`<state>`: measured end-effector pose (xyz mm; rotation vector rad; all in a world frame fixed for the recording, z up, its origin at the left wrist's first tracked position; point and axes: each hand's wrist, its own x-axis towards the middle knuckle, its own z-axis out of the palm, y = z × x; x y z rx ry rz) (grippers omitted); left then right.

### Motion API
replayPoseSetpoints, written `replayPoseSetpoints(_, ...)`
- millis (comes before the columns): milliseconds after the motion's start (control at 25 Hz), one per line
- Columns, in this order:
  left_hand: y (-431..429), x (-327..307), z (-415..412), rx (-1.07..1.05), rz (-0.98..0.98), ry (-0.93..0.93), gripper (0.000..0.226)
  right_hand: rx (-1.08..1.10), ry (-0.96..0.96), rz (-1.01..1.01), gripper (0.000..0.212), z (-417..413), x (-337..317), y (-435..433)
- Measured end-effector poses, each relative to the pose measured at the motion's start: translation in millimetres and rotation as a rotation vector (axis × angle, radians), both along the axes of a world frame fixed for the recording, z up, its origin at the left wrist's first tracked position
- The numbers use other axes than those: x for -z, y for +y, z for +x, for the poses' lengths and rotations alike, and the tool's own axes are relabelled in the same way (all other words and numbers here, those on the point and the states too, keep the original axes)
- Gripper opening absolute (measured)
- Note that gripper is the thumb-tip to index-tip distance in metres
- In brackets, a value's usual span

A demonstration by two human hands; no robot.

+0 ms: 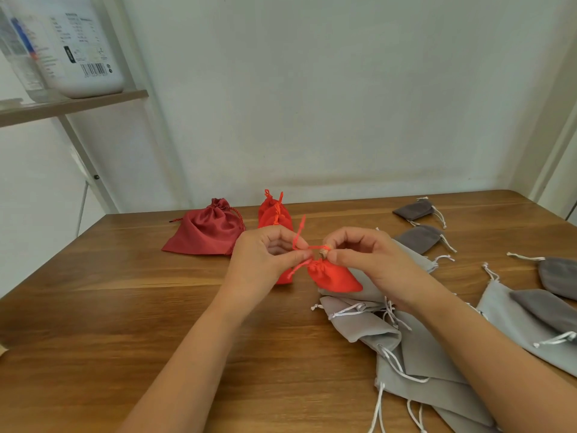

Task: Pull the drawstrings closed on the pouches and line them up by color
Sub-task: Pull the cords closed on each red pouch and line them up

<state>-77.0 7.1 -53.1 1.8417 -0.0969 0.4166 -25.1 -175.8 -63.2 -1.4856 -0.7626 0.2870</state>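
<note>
Over the middle of the desk (125,307), the left hand (265,257) pinches the drawstring (299,237) while the right hand (368,260) pinches the small red pouch (335,279) at its gathered neck, so I'd pull steadily sideways, neck held firm.

Wood table (125,307) w/ red pouches (206,232) far, grey pouches (418,364) right.

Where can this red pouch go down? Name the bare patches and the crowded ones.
Bare: the left half of the table, in front of the dark red pouch; also the back strip between the bright red pouches and the dark grey pouches. Crowded: the right side, under overlapping light grey pouches.
</note>
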Motion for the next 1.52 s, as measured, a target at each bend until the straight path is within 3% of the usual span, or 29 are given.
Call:
replayPoseSetpoints(160,-6.3,1.9,-1.4,-0.12,-0.043,-0.126,0.014,-0.036,-0.032,-0.009,0.02,-4.4,-1.7,2.9)
replayPoseSetpoints(280,-15.4,2.5,-2.5,-0.052,-0.168,-0.121,0.014,0.141,-0.033,0.001,0.028,-4.0,1.0,8.2)
replayPoseSetpoints(400,-19.1,4.1,-3.7,-0.008,-0.208,-0.12,0.012,0.049,0.01,0.007,0.037,-3.1,0.5,8.1)
replayPoseSetpoints(480,-21.0,4.6,-6.0,-0.001,-0.225,-0.138,0.01,0.02,-0.004,0.035,0.032,-5.2,-0.6,7.1)
replayPoseSetpoints(640,-23.8,4.3,-8.3,-0.012,-0.171,-0.153,0.011,0.175,-0.036,0.055,0.018,-4.4,-3.0,5.7)
replayPoseSetpoints(800,-24.4,2.2,-6.2,0.031,-0.231,-0.112,0.012,0.328,-0.318,-0.133,0.022,1.1,-3.8,-0.1)
replayPoseSetpoints(880,-25.2,1.5,-6.1,0.041,-0.316,-0.091,0.013,0.303,-0.241,-0.139,0.01,2.6,-4.7,-1.1)
replayPoseSetpoints(1000,-25.5,1.1,-5.7,0.054,-0.393,-0.027,0.017,0.129,0.113,0.042,0.037,6.1,-5.6,-4.3)
replayPoseSetpoints(1080,-24.8,2.0,-5.8,0.087,-0.435,0.006,0.018,-0.005,0.292,0.149,0.038,4.4,-8.5,-7.1)
replayPoseSetpoints(1280,-23.3,-1.5,-4.3,0.105,-0.58,0.008,0.016,-0.042,0.294,0.172,0.006,2.2,-10.8,-7.6)
replayPoseSetpoints(1440,-21.1,-4.6,-6.7,0.24,-0.668,0.085,0.009,-0.099,0.355,0.252,0.008,0.5,-9.9,-6.8)
replayPoseSetpoints(1520,-20.0,-5.0,-8.5,0.347,-0.64,0.139,0.008,-0.078,0.286,0.186,0.011,-1.0,-8.9,-4.7)
